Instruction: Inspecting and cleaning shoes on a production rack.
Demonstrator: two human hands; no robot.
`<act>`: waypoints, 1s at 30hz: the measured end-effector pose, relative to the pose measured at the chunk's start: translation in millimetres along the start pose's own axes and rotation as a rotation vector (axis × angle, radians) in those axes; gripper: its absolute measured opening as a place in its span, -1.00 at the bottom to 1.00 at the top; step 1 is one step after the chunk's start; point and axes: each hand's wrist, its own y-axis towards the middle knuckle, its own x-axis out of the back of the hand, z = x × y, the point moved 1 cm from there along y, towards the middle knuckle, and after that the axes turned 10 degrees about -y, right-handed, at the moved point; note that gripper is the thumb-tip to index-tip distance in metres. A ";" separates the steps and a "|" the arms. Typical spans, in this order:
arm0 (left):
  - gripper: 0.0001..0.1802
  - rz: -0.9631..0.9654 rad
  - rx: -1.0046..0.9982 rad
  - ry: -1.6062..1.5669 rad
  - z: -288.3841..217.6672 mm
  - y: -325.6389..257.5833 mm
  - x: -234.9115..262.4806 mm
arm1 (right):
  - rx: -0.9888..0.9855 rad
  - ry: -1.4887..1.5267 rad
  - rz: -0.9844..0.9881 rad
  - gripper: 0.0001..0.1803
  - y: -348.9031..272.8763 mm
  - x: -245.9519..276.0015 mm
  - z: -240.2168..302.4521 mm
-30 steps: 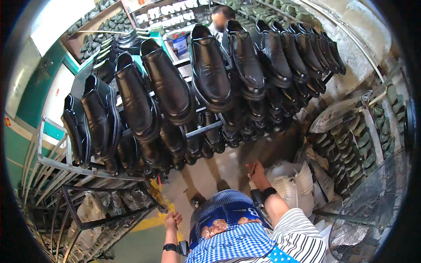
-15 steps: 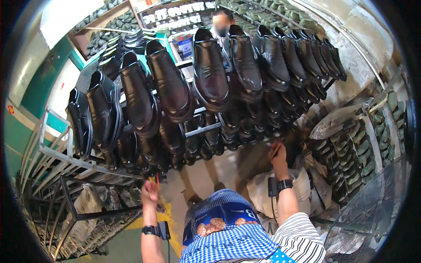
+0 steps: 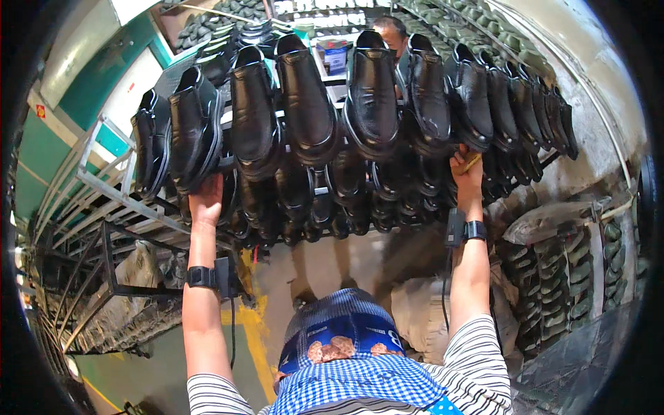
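Rows of black slip-on leather shoes sit toes toward me on a tiered metal rack. My left hand reaches up beneath the toe of a black shoe near the rack's left end; its fingertips are hidden there, so I cannot see whether they grip anything. My right hand is raised under the toe of another black shoe, right of the middle. A small tan, flat piece is held in its closed fingers; its kind is unclear. Lower rows of shoes hang behind both hands.
Metal rack frames stand on the left. Pale sacks lie on the floor to the right, near more shelved shoes and a mesh panel. A person is behind the rack. I wear a blue checked apron.
Both hands have risen from below the rack to the undersides of top-row shoes, the left also moving leftward. The shoes sit further right in view. The person behind is lower.
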 end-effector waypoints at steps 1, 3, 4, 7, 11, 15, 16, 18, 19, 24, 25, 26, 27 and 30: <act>-0.66 -0.096 -0.062 0.013 2.7 2.5 3.5 | -0.027 0.008 0.036 -0.73 3.9 3.1 1.9; -0.66 -0.124 -0.081 0.007 -6.9 6.6 11.8 | -0.036 -0.059 -0.205 -0.75 7.7 -11.9 -8.0; -0.65 -0.147 -0.084 0.001 -11.6 8.5 17.2 | -0.053 -0.063 -0.192 -0.75 4.8 -16.4 -16.7; -0.62 0.035 -0.144 0.195 -39.4 21.3 39.7 | -0.018 -0.096 -0.048 -0.77 15.9 -14.8 -32.5; -0.57 0.120 -0.321 0.786 7.1 44.8 49.6 | 0.614 -1.125 -0.036 -0.75 38.7 57.8 -8.1; -0.62 0.194 -0.736 1.570 -57.5 37.3 61.7 | 0.616 -1.156 0.132 -0.69 23.0 2.2 -48.8; -0.63 0.203 -0.734 1.127 -37.8 36.8 52.7 | 0.466 -1.120 0.129 -0.70 4.7 -11.7 -36.4; -0.59 -0.094 -0.230 0.197 23.3 22.8 3.6 | 0.473 -1.088 0.083 -0.58 -1.6 -0.5 -17.2; -0.59 -0.011 -0.269 0.219 15.3 15.4 -1.9 | 0.483 -0.984 0.074 -0.46 0.4 -9.9 -17.8; -0.58 0.024 -0.377 0.253 -35.9 7.2 16.7 | 0.741 -1.418 0.188 -0.61 23.1 -0.3 -38.6; -0.48 -0.132 -0.257 0.116 20.9 -6.5 -15.2 | 0.705 -1.511 0.111 -0.57 26.2 29.5 -2.3; -0.42 -0.155 -0.281 0.116 15.2 -24.6 -14.7 | 0.649 -1.503 0.105 -0.54 26.8 33.4 -1.6; -0.40 -0.104 -0.307 0.025 24.9 -31.8 -18.0 | 0.745 -1.802 0.076 -0.49 42.0 63.0 31.4; -0.39 -0.084 -0.311 -0.134 32.8 -77.9 -19.6 | 0.678 -1.913 -0.021 -0.30 33.7 85.2 43.1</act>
